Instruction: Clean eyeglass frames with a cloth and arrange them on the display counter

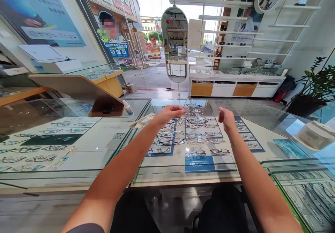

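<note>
Over the glass display counter, my left hand is closed in a pinch on a thin-framed pair of eyeglasses, whose fine arms hang below the fingertips. My right hand is held up farther right, apart from the left, with its fingers curled; whatever they hold, if anything, is hidden. Under and between both hands, rows of eyeglasses show in the counter. A crumpled pale cloth lies just left of my left hand.
A small white bottle stands beside a tilted brown board at left. To the right are a white device, a blue picture card and a potted plant. An oval mirror stands beyond the counter.
</note>
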The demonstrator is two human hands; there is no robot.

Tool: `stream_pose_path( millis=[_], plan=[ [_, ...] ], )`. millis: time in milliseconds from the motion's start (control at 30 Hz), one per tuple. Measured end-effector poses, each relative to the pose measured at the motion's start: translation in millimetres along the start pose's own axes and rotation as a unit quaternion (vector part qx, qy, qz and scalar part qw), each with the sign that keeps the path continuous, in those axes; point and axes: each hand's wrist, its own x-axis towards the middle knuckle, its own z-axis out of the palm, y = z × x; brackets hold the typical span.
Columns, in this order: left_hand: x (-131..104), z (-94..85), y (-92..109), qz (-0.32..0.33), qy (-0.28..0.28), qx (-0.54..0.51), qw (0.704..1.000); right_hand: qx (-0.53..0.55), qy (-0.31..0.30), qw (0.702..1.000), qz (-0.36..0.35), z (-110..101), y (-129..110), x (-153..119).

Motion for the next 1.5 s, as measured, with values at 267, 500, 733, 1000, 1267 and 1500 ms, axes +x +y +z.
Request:
stream_pose_path(
  millis=[267, 500, 733, 1000, 1267, 1500],
  plan=[
    [-9.5, -23.3, -35.1, 0.028, 0.158, -0.147, 0.976, 0.016, -0.189, 0.982, 0.011, 119.2, -10.2, -15.3],
    [-21.0, -4.0, -31.2, 0.029, 0.158, -0.183, 0.970, -0.026, -0.210, 0.977, -0.023, 127.6, 10.3, -25.2],
    [-23.8, 2.6, -32.3, 0.027, 0.152, -0.191, 0.969, -0.009, -0.214, 0.977, -0.018, 120.9, 12.8, -29.4],
    [-23.0, 3.0, -32.3, 0.025, 0.137, -0.219, 0.966, 0.004, -0.266, 0.964, -0.009, 121.5, 19.9, -27.5],
    [-24.7, 5.1, -33.9, 0.023, 0.128, -0.226, 0.965, 0.024, -0.272, 0.962, -0.001, 125.2, 20.6, -30.2],
    [-23.4, 8.3, -36.8, 0.056, 0.148, -0.172, 0.972, 0.061, -0.245, 0.967, 0.020, 128.7, 23.7, -33.5]
  ],
)
